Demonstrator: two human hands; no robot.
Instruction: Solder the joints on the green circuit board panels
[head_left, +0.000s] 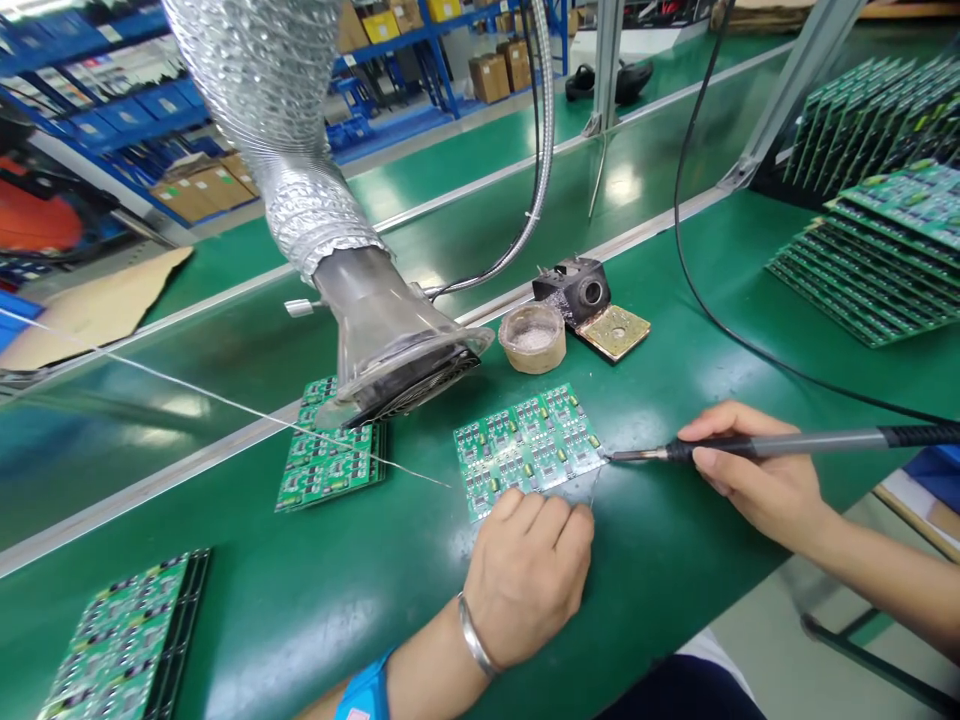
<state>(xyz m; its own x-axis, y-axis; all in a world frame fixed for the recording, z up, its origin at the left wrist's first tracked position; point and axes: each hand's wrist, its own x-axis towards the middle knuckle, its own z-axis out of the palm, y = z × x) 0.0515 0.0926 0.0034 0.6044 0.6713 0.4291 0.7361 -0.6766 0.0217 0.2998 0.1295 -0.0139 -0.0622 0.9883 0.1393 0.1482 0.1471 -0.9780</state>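
Note:
A green circuit board (525, 445) with several repeated component groups lies flat on the bench. My left hand (529, 580) is curled into a fist at the board's near edge. A short bit of thin solder wire (595, 488) rises from beside its thumb toward the board's right corner; the grip itself is hidden under the knuckles. My right hand (765, 480) holds a soldering iron (810, 441) like a pen, its tip meeting or nearly meeting that corner. A long strand of wire (262, 412) slants in from the left and fades near the board's left side.
Above the board hangs a fume extractor hood (397, 335) on a foil duct. Behind stand a small round tub (532, 338) and an iron stand (577, 290) with a sponge. Boards are stacked at left (124, 640), centre-left (330, 450) and right (877, 250). A black cable (720, 320) loops across the right.

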